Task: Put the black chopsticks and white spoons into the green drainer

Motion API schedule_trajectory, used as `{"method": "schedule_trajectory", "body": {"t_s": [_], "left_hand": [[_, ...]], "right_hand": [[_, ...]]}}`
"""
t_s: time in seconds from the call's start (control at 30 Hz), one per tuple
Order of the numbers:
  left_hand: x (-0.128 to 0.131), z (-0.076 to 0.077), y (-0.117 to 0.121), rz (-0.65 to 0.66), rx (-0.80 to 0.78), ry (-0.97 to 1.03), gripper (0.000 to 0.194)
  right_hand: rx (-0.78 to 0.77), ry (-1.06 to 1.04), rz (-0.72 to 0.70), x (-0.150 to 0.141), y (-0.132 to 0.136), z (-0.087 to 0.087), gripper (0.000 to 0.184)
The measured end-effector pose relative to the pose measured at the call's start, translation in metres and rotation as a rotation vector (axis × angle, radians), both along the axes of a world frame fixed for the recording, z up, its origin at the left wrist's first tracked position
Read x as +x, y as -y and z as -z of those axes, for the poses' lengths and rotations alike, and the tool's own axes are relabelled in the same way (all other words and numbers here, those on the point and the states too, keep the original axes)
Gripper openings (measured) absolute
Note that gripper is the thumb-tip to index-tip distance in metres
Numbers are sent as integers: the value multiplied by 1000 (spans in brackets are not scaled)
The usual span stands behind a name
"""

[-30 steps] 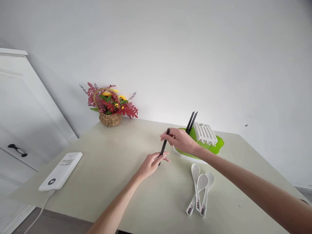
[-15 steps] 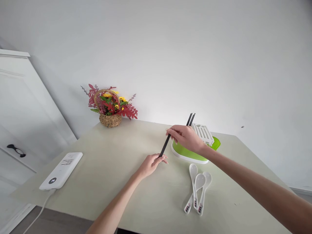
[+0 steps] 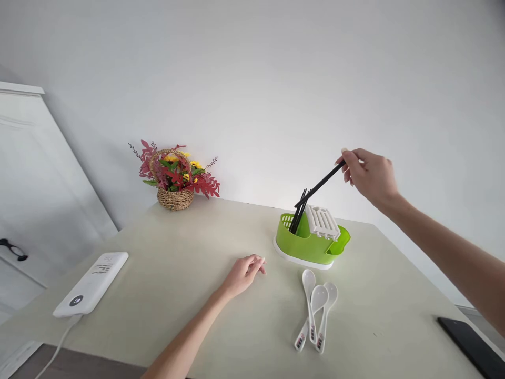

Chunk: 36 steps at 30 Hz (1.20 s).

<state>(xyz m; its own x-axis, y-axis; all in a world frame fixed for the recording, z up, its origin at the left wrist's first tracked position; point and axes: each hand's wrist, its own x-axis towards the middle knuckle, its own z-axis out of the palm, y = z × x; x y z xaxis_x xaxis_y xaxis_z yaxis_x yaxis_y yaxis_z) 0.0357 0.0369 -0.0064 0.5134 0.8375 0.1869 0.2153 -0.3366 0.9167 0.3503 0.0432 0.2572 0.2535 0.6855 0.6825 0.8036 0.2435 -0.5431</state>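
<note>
My right hand (image 3: 371,176) is raised above the table's right side, thumb and fingers pinched on the upper end of black chopsticks (image 3: 321,183). They slant down to the left, and their lower tips overlap the tops of other black chopsticks (image 3: 296,217). Those lean in the left compartment of a green cutlery holder (image 3: 303,247) with a white base and a white slotted rack (image 3: 323,223). My left hand (image 3: 242,275) rests at the table's middle, left of the holder, holding nothing, its fingers loosely curved and a little apart. Three white spoons (image 3: 319,299) lie crossed in front of the holder.
A wicker basket (image 3: 175,200) of artificial flowers stands at the back left by the wall. A white power bank (image 3: 92,284) with a cable lies on the table's (image 3: 205,237) left side. A black phone (image 3: 471,342) lies at the right edge. A white cabinet (image 3: 47,173) is at left.
My right hand has lifted and moved right with the chopsticks, swinging their tips over the holder. My left hand has let go of their lower end. The view has shifted slightly, showing the phone.
</note>
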Motion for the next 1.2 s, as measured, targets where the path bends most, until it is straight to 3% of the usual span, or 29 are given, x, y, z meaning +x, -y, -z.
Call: {"method": "schedule_trajectory", "body": {"t_s": [0.27, 0.43, 0.57, 0.67, 0.73, 0.9, 1.07, 1.2], "left_hand": [[-1, 3, -1, 18, 29, -47, 43], [0, 2, -3, 15, 35, -65, 40], [2, 1, -4, 13, 41, -84, 39], [2, -1, -5, 11, 37, -97, 38], [3, -3, -5, 6, 34, -102, 38], [2, -3, -5, 3, 26, -95, 37], [2, -3, -4, -5, 25, -93, 37], [3, -4, -4, -11, 41, -110, 38]], "right_hand": [[-351, -4, -108, -1, -42, 52, 55], [-483, 30, -191, -9, -63, 77, 54], [-552, 85, -210, -12, -76, 89, 49], [-536, 132, -136, -13, -79, 89, 39], [-494, 156, -66, -14, -77, 86, 34], [-365, 207, 7, -14, -56, 73, 43], [-250, 423, -85, -6, -21, 69, 34], [-197, 748, -141, -3, 15, 81, 30]]}}
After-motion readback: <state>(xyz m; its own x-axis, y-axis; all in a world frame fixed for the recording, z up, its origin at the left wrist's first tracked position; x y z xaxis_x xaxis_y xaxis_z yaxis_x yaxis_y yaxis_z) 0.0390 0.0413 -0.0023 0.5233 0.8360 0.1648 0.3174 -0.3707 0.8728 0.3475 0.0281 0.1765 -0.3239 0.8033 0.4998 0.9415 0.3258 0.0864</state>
